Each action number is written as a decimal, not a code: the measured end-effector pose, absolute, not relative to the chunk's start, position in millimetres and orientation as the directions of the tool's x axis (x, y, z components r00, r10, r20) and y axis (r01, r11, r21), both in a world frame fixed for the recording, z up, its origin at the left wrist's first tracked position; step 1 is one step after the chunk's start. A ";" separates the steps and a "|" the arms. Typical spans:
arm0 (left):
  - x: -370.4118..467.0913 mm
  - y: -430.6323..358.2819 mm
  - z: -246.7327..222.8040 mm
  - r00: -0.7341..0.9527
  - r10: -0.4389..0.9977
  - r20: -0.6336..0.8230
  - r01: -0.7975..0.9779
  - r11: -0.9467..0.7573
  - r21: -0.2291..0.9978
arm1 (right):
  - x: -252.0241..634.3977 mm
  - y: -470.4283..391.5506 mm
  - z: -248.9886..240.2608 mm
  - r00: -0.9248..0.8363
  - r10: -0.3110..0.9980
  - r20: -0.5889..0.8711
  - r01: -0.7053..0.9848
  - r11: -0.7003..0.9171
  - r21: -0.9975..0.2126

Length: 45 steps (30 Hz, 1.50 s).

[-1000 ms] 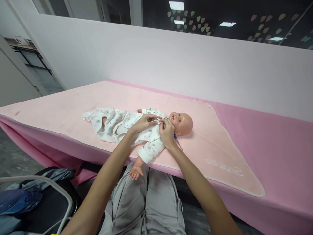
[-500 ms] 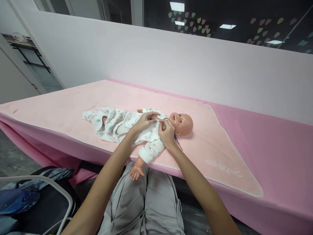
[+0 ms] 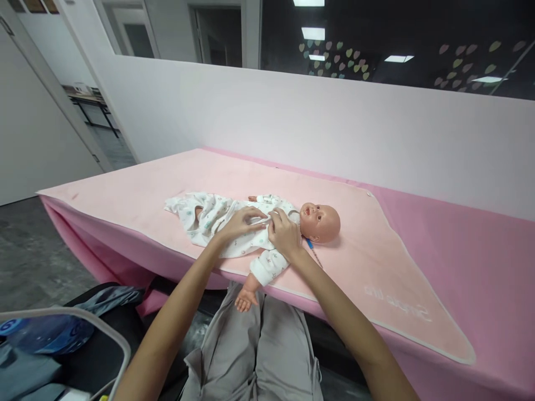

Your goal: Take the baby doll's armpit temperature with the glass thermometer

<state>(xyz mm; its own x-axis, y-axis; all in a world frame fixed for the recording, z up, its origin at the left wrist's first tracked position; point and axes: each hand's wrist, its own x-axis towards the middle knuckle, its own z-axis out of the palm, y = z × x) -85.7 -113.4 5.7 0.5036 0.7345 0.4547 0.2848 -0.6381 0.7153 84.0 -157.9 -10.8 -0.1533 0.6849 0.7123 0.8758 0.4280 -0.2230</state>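
Right fingers (image 3: 281, 221) pinch printed cloth (image 3: 251, 241) on the smooth, bald doll (image 3: 324, 224); left fingers (image 3: 249, 213) curve, hold unclear.

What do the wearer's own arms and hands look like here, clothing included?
Both forearms are bare, with no sleeve, watch or bracelet in view. The left hand and right hand are ungloved. Loose grey trousers show below.
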 end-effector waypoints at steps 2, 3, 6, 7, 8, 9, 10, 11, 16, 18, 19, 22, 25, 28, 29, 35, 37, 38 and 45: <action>-80.5 -112.6 0.1 0.454 0.741 0.494 0.307 -0.651 0.694 | 79.1 -152.6 -8.9 -0.149 0.704 0.694 0.886 0.407 -0.222; -78.5 -112.0 -2.2 0.436 0.742 0.509 0.313 -0.655 0.687 | 77.6 -150.2 -8.7 -0.132 0.707 0.694 0.889 0.395 -0.233; -77.9 -111.0 -5.9 0.435 0.728 0.529 0.298 -0.671 0.679 | 76.5 -146.5 -11.0 -0.082 0.683 0.726 0.870 0.405 -0.282; -79.3 -111.0 -6.0 0.443 0.722 0.531 0.274 -0.673 0.687 | 77.1 -146.6 -12.3 -0.070 0.674 0.735 0.858 0.417 -0.300; -81.1 -111.1 -5.6 0.449 0.719 0.530 0.245 -0.670 0.701 | 77.9 -147.2 -13.6 -0.060 0.669 0.741 0.845 0.429 -0.318; -83.2 -111.3 -5.0 0.452 0.719 0.528 0.215 -0.662 0.718 | 79.0 -148.0 -14.8 -0.056 0.667 0.743 0.833 0.441 -0.333; -85.1 -111.4 -4.3 0.456 0.720 0.524 0.189 -0.653 0.733 | 80.1 -148.8 -15.7 -0.056 0.669 0.741 0.822 0.452 -0.345; -86.7 -111.4 -3.6 0.461 0.720 0.518 0.175 -0.646 0.743 | 81.1 -149.4 -16.5 -0.061 0.672 0.738 0.812 0.464 -0.354; -85.8 -110.2 -3.0 0.508 0.698 0.505 0.243 -0.678 0.693 | 83.7 -149.3 -18.3 -0.059 0.681 0.730 0.780 0.488 -0.392; -83.6 -109.5 -4.1 0.505 0.699 0.506 0.283 -0.688 0.668 | 83.5 -148.4 -18.9 -0.048 0.683 0.729 0.783 0.479 -0.398; -82.8 -109.2 -4.7 0.500 0.702 0.507 0.295 -0.688 0.663 | 83.2 -147.9 -19.2 -0.045 0.685 0.727 0.786 0.474 -0.398; -82.6 -108.8 -5.2 0.486 0.709 0.511 0.267 -0.677 0.686 | 82.2 -146.3 -20.4 -0.039 0.685 0.728 0.798 0.459 -0.390; -84.5 -109.3 -3.5 0.482 0.719 0.501 0.192 -0.644 0.740 | 81.4 -145.1 -21.4 -0.031 0.676 0.736 0.813 0.445 -0.375; -85.3 -109.7 -2.4 0.498 0.721 0.482 0.191 -0.633 0.750 | 81.2 -144.8 -21.9 -0.025 0.676 0.737 0.828 0.427 -0.363; -84.9 -109.7 -2.6 0.501 0.719 0.482 0.207 -0.641 0.739 | 81.2 -144.9 -21.9 -0.027 0.678 0.734 0.832 0.423 -0.360; -80.3 -109.9 -5.4 0.479 0.693 0.539 0.335 -0.711 0.618 | 81.2 -144.0 -22.4 -0.034 0.681 0.731 0.842 0.414 -0.347; -80.2 -110.0 -5.2 0.482 0.688 0.543 0.345 -0.719 0.604 | 81.1 -143.9 -22.5 -0.032 0.674 0.738 0.841 0.418 -0.345; -80.5 -110.1 -5.0 0.483 0.689 0.540 0.341 -0.716 0.609 | 81.0 -144.0 -22.5 -0.033 0.670 0.741 0.840 0.420 -0.343; -84.9 -109.2 -5.1 0.508 0.693 0.511 0.280 -0.694 0.664 | 80.6 -143.7 -22.0 -0.045 0.662 0.748 0.860 0.407 -0.308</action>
<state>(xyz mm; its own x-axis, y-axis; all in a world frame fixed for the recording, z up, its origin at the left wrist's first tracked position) -84.9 -109.2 -5.1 0.5082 0.6934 0.5108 0.2797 -0.6938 0.6636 80.6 -143.7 -22.0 -0.0452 0.6623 0.7479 0.8597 0.4071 -0.3085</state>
